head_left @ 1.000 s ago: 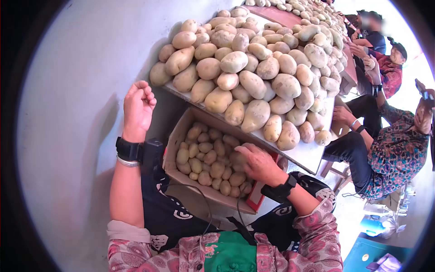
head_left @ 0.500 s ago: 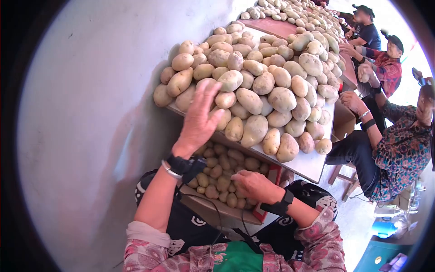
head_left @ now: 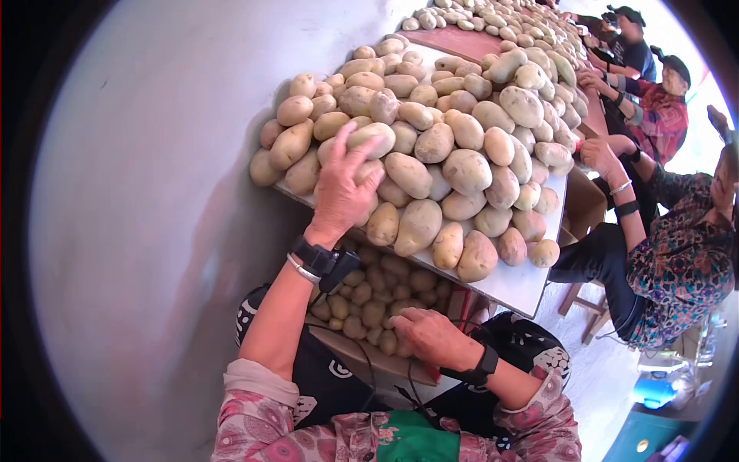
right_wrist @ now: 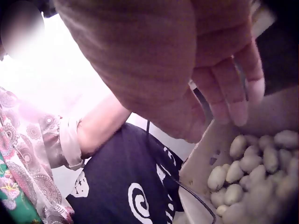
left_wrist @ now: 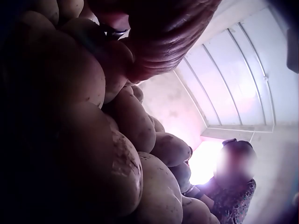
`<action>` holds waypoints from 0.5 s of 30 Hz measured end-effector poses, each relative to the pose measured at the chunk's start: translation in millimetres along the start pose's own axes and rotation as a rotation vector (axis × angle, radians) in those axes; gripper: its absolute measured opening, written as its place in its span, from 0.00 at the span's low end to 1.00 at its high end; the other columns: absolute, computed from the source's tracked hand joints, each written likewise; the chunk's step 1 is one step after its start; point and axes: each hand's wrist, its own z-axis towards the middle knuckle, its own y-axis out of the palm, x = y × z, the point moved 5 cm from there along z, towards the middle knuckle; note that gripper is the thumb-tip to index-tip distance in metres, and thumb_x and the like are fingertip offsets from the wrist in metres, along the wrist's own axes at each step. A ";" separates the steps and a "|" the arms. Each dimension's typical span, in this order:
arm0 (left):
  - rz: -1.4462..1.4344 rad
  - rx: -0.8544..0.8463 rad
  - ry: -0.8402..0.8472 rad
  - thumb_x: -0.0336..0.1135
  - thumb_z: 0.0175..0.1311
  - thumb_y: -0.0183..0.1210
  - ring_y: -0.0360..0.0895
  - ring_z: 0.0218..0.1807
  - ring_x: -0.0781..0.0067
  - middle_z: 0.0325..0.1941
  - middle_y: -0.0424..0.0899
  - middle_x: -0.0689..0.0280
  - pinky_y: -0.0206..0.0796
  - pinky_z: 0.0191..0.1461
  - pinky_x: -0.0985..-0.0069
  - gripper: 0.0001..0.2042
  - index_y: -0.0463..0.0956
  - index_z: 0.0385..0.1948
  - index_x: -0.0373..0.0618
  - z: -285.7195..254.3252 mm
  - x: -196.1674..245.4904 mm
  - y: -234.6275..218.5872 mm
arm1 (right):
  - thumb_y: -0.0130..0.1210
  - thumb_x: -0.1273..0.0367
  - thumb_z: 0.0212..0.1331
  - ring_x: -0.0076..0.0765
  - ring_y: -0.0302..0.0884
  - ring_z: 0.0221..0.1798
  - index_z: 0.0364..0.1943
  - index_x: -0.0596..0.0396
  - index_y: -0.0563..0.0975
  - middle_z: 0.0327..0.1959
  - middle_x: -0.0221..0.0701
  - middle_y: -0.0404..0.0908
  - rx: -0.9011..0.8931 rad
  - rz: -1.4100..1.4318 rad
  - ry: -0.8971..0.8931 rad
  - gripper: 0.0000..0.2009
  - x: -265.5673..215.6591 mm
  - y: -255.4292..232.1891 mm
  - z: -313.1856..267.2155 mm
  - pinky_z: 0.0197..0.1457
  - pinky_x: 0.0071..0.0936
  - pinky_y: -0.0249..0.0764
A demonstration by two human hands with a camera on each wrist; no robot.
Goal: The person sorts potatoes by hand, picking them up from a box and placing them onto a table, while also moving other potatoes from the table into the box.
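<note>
In the head view my left hand (head_left: 342, 192) reaches over the near left part of a potato pile, its fingers spread across a pale oval potato (head_left: 377, 137). The left wrist view has that hand (left_wrist: 161, 35) against large potatoes (left_wrist: 159, 186), its fingertips hidden. Above a cardboard box (head_left: 350, 348) of smaller potatoes (head_left: 372, 312) hovers my right hand (head_left: 431, 339). The right wrist view gives this hand (right_wrist: 187, 70) with loosely bent fingers and no potato visible in it, over the box's small potatoes (right_wrist: 250, 163).
The pile lies on a white-topped table (head_left: 517, 286), whose near edge overhangs the box. A grey wall (head_left: 146, 192) stands at the left. Several people sit along the right side, the nearest in a patterned shirt (head_left: 681, 242). A thin cable (right_wrist: 191, 193) crosses by the box.
My left hand has swung from beside the table at the left onto the pile, its fingers now on the potatoes. The right hand has moved slightly lower over the box.
</note>
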 end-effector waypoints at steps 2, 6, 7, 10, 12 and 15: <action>-0.209 0.080 -0.084 0.24 0.54 0.59 0.68 0.61 0.59 0.64 0.64 0.52 0.64 0.61 0.67 0.22 0.73 0.54 0.47 2.1 -18.8 -0.7 | 0.53 0.76 0.42 0.47 0.75 0.38 0.34 0.58 0.70 0.31 0.39 0.72 0.023 -0.016 0.003 0.11 2.0 -2.2 -2.4 0.37 0.38 0.74; -0.845 0.272 -0.368 0.21 0.56 0.57 0.71 0.55 0.74 0.57 0.70 0.61 0.69 0.55 0.76 0.25 0.65 0.58 0.43 5.8 -38.3 -20.1 | 0.53 0.75 0.42 0.47 0.75 0.39 0.35 0.58 0.70 0.32 0.38 0.72 -0.015 -0.035 0.020 0.12 5.8 -6.6 -2.1 0.39 0.39 0.73; -0.944 0.393 -0.408 0.21 0.56 0.57 0.72 0.51 0.75 0.54 0.72 0.62 0.70 0.52 0.76 0.25 0.64 0.58 0.44 2.8 -43.5 -28.3 | 0.53 0.75 0.44 0.48 0.75 0.38 0.35 0.58 0.70 0.32 0.39 0.72 -0.005 -0.034 0.031 0.11 6.0 -11.3 -2.6 0.39 0.40 0.73; -1.259 0.290 -0.510 0.26 0.58 0.57 0.74 0.34 0.76 0.40 0.75 0.64 0.70 0.44 0.74 0.18 0.67 0.51 0.45 -6.0 -61.5 -46.8 | 0.52 0.75 0.46 0.50 0.75 0.38 0.37 0.59 0.73 0.32 0.42 0.74 0.168 0.110 -0.022 0.11 4.3 -42.9 -2.0 0.41 0.40 0.74; -1.440 0.172 -0.604 0.32 0.60 0.56 0.73 0.33 0.74 0.35 0.75 0.64 0.69 0.45 0.72 0.14 0.70 0.47 0.42 -9.0 -60.1 -62.0 | 0.53 0.75 0.50 0.44 0.77 0.38 0.39 0.60 0.75 0.33 0.41 0.77 0.256 0.266 0.031 0.10 2.8 -70.0 3.7 0.43 0.33 0.74; -1.564 0.035 -0.647 0.43 0.62 0.53 0.72 0.33 0.72 0.34 0.75 0.61 0.68 0.46 0.69 0.17 0.72 0.44 0.37 -20.5 -53.2 -77.4 | 0.55 0.72 0.58 0.23 0.77 0.40 0.40 0.60 0.77 0.36 0.29 0.81 0.356 0.840 0.327 0.09 21.7 -86.8 2.1 0.46 0.20 0.72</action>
